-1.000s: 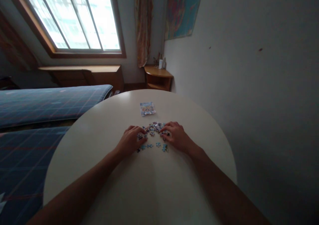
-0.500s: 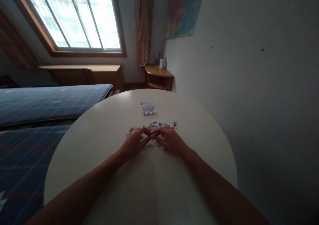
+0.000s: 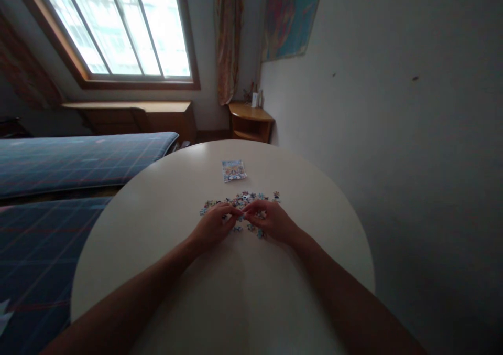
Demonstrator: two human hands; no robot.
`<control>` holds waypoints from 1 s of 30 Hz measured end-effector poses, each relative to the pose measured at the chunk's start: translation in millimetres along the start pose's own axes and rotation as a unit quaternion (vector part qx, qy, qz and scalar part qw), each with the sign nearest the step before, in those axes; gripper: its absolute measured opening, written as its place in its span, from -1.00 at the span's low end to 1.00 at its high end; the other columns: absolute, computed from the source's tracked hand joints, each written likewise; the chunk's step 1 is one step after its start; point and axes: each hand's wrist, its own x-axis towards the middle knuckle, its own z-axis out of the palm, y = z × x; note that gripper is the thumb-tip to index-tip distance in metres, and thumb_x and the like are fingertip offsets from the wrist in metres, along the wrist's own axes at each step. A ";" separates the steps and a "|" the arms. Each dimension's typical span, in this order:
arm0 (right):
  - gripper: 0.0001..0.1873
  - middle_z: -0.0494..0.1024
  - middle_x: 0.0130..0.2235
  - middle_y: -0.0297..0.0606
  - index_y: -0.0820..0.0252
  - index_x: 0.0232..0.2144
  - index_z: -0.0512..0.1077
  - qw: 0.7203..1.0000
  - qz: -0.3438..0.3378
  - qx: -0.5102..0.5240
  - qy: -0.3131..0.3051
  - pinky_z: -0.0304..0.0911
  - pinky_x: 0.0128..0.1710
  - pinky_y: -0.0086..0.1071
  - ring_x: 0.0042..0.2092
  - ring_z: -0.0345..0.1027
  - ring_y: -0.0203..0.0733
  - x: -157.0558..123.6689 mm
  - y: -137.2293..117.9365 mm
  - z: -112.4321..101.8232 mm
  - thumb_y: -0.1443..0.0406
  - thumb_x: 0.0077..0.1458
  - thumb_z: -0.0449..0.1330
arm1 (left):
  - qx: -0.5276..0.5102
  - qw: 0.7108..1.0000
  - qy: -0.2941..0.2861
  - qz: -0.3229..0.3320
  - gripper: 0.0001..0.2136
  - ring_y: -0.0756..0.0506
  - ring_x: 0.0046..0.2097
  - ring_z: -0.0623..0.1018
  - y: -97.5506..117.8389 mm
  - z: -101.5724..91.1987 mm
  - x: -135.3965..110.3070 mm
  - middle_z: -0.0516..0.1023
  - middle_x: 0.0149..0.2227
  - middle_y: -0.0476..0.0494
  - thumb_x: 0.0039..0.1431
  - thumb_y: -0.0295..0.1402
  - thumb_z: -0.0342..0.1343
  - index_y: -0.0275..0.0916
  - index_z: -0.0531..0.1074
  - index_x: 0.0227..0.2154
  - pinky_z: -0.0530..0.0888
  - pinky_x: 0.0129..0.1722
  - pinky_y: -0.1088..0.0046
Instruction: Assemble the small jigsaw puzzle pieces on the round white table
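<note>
Several small jigsaw pieces (image 3: pixel 251 196) lie scattered in the middle of a round white table (image 3: pixel 165 224). My left hand (image 3: pixel 214 225) and my right hand (image 3: pixel 272 220) rest on the tabletop among them, fingertips meeting at the centre. Both hands are pinched closed, and a small bluish piece (image 3: pixel 241 216) sits between the two sets of fingertips. More loose pieces (image 3: pixel 257 233) lie just under my right hand, and a few (image 3: pixel 205 207) lie left of my left hand.
A small printed picture card (image 3: pixel 233 170) lies farther back on the table. Two beds with blue checked covers (image 3: pixel 58 161) stand to the left. A wooden corner shelf (image 3: pixel 250 120) and a window (image 3: pixel 118 30) are behind. A wall (image 3: pixel 393 135) runs close along the right.
My hands came together from resting apart on the pile to a fingertip pinch at the centre. Pieces at the left and right of the pile are now uncovered.
</note>
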 end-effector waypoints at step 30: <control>-0.89 0.57 -0.15 -0.23 0.07 -0.37 0.61 0.970 -0.019 -0.231 -0.075 0.07 0.07 -0.12 -0.02 0.35 -0.06 -6.9 1.3 -15.0 0.23 -0.01 0.39 | 0.091 0.994 -0.061 -0.009 -0.83 -0.15 -0.10 0.53 -4.6 -5.5 1.4 0.67 -0.25 -0.07 0.22 -0.33 0.18 -0.14 0.63 -0.18 0.40 -0.02 0.35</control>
